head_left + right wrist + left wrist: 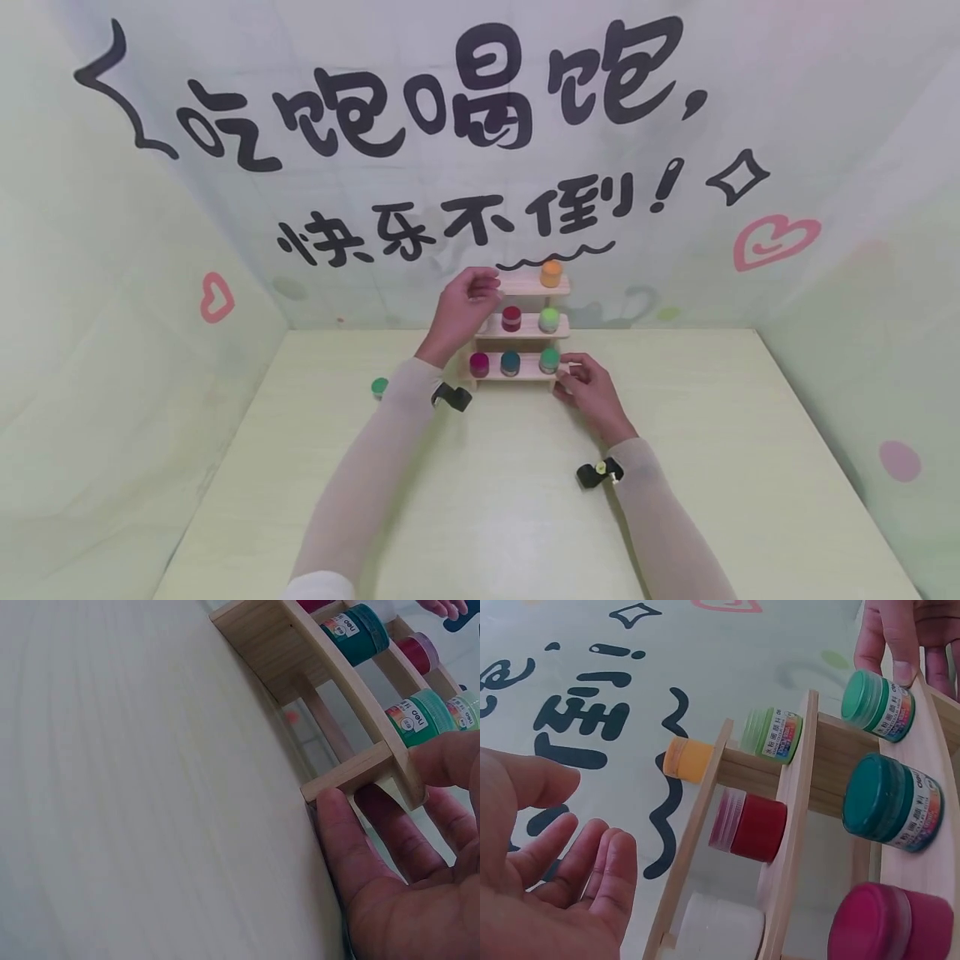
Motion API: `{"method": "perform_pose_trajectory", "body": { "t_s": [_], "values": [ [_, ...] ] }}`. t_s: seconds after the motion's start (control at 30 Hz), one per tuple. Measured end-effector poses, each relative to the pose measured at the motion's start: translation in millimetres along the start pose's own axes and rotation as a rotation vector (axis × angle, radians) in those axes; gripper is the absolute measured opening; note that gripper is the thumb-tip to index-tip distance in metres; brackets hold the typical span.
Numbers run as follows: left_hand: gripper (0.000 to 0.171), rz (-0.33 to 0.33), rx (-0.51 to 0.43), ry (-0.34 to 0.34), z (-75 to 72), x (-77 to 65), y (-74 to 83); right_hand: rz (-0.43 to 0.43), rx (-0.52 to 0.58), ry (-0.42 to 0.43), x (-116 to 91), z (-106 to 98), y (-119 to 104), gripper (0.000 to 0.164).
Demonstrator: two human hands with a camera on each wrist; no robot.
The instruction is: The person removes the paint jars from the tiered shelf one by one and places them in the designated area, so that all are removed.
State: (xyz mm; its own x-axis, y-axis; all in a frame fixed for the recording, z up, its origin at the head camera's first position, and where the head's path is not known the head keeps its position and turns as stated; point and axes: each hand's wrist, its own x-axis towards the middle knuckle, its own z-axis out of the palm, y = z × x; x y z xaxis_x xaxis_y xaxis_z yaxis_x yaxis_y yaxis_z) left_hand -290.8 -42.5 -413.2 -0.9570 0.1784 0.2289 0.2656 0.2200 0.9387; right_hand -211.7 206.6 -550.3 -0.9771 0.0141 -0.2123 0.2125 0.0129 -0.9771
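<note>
Standing at the far middle of a pale table (675, 500), a small three-tier wooden rack (525, 379) holds little paint jars on stepped shelves. On the bottom shelf sit a magenta jar (479, 364), a teal jar (510, 362) and a green jar (549, 360). The middle shelf carries a red jar (511, 318) and a light green jar (549, 320). On the top shelf an orange jar (551, 273) stands at the right end, and a white jar (718, 928) stands at the left end, seen only from the left wrist.

The person's right hand (588, 392) is at the rack's 4 o'clock corner. Its thumb and fingers pinch the end of the bottom shelf, steadying the rack against the table. The left hand (461, 308) hovers at the rack's 10 o'clock, beside the top shelf's left end. Its fingers are loosely curled with the palm open, and it holds nothing.

Well apart from the rack, at about 9 o'clock near the left forearm, a loose green jar (379, 387) sits alone on the table. Behind everything hangs a printed backdrop (480, 125) with black characters and pink hearts.

The rack looks light and narrow, so a nudge from the left hand near the top could probably tip it backward if the right hand's pinch loosens. The jars stand unsecured on the shelves, and a jolt might roll one off.
</note>
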Motion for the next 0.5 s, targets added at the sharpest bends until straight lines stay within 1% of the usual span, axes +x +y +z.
{"method": "perform_pose_trajectory", "body": {
  "t_s": [0.17,0.3,0.5],
  "values": [
    [0.039,-0.049,-0.005,0.002,14.5,15.8,-1.1,0.004,-0.011,0.007,-1,0,-2,0.037],
    [0.036,-0.098,0.028,-0.011,25.5,25.6,-1.9,0.020,-0.012,0.016,-3,0,-2,0.036],
    [0.034,-0.134,0.080,-0.019,39.9,35.8,-0.5,0.014,-0.005,0.011,-2,2,-2,0.037]
  ]
}}
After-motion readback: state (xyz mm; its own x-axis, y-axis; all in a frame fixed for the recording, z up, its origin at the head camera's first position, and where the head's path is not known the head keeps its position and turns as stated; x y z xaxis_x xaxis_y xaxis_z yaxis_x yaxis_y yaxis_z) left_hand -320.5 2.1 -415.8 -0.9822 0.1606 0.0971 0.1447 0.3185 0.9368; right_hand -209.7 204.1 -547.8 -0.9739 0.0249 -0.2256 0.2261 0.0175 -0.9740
